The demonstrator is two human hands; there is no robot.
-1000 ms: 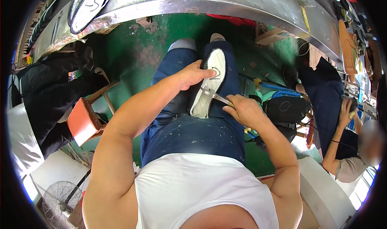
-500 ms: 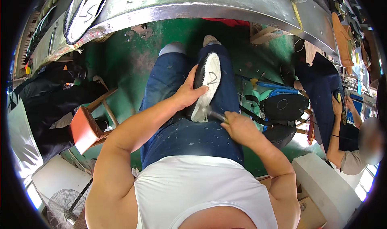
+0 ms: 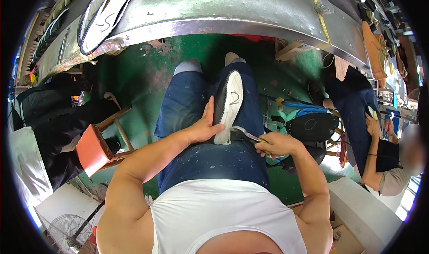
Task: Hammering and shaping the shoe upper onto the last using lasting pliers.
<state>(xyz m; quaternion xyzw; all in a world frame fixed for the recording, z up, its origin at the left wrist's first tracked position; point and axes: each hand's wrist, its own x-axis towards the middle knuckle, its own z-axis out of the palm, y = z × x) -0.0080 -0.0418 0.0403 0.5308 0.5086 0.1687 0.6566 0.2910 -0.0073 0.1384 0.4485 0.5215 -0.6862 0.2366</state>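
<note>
Shoe [image 3: 232, 97] sole-up on right thigh [image 3: 251, 103], left hand [image 3: 202, 128] clasping its side, right hand [image 3: 278, 145] wrapped round metal tool [image 3: 249, 135] beside near end, contact unclear; apparently edge work, next stroke wanting firm bracing

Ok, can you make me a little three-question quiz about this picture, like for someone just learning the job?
1. Which hand holds the metal tool?
2. True or false: the shoe between the two hands has its pale sole turned down, out of sight.
3. Pick one. What colour is the seat of the stool on the left?
a) blue
b) orange-red
c) green

Key:
1. The right hand.
2. False: the pale sole faces up, over the blue trousers.
3. b
</note>
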